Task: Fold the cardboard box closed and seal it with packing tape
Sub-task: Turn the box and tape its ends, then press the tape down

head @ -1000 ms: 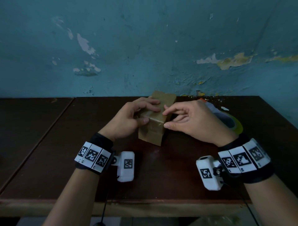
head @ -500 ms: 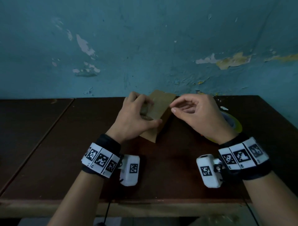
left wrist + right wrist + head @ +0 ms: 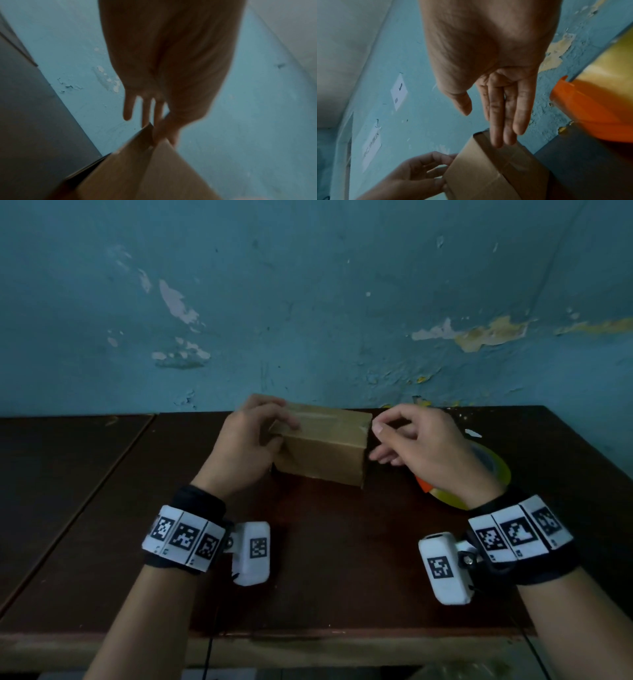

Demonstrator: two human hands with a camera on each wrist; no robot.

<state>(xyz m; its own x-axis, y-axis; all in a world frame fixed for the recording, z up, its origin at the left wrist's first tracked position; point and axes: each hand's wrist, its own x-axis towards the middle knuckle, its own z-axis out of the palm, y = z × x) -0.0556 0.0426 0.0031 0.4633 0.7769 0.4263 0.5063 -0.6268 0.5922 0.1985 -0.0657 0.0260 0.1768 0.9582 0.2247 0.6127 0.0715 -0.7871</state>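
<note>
A teal wall (image 3: 308, 302) fills the upper half of the head view, its paint peeling in pale patches at upper left and in yellowish flakes at right. Below it a dark brown table (image 3: 325, 559) spans the lower frame, with a seam (image 3: 78, 508) running diagonally at left and a worn front edge (image 3: 308, 648) along the bottom. In the right wrist view, two paper notes (image 3: 399, 92) hang on the wall at left; the light is dim.

Closed cardboard box (image 3: 325, 451) on the table, tape roll (image 3: 493, 470) beside it.
The brown box stands with its flaps shut, clear tape along the top seam; the yellowish roll lies flat to its right.
</note>
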